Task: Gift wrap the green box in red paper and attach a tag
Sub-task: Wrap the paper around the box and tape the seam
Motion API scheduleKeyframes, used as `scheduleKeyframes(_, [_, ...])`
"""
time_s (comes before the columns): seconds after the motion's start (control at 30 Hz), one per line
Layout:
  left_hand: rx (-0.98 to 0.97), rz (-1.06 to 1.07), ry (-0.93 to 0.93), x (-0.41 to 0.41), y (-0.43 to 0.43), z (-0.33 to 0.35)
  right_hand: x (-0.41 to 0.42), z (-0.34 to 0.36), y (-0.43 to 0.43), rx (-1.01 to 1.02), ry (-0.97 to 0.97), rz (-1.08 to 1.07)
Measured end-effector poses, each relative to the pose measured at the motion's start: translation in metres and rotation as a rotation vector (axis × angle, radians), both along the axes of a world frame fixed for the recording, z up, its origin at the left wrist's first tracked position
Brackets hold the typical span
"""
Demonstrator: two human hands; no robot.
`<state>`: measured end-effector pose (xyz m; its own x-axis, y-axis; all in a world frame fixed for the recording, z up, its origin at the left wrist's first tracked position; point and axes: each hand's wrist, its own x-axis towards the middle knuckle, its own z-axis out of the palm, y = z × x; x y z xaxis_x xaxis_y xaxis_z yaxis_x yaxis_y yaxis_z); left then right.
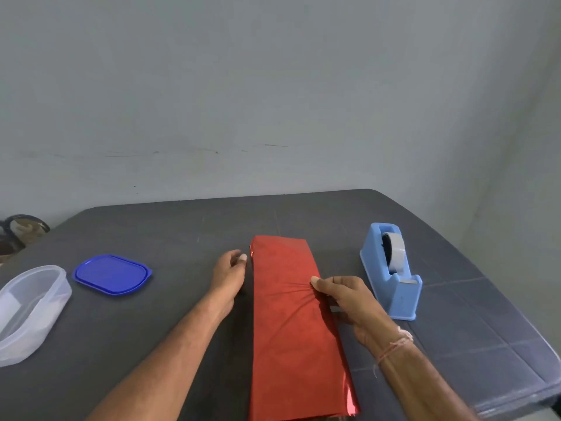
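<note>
Clear plastic tub (30,311) and blue oval lid (112,274) sit far left. Left hand (229,275) rests on the dark tabletop (170,238), fingers loosely curled and holding nothing, just beside the shiny red foil paper (291,329). Green box not visible, presumably inside the wrap. Right hand (349,302) pinches the paper's right edge; puckers radiate from the pinch. Risk: the foil tears, or the seam springs open with nothing pinning it. Light-blue tape dispenser (391,275) is near, but reaching it likely means letting go.

Grey table (182,232): red paper (291,329), dispenser (401,299), lid (112,274), tub (30,308)
</note>
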<state>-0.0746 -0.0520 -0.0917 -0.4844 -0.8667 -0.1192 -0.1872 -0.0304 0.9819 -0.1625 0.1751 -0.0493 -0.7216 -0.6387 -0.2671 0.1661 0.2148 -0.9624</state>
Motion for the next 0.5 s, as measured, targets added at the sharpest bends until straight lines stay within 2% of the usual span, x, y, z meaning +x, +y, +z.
scheduleKeyframes(0.17, [0.040, -0.114, -0.029, -0.019, -0.021, 0.008, -0.001, -0.002, 0.002, 0.000, -0.085, 0.015])
scheduleKeyframes(0.4, [0.031, -0.216, -0.072, -0.022, -0.036, 0.002, 0.000, 0.002, 0.002, 0.011, -0.108, 0.031])
scheduleKeyframes(0.5, [0.099, -0.234, -0.026, -0.020, -0.041, 0.002, 0.002, 0.005, 0.002, -0.003, -0.126, 0.039])
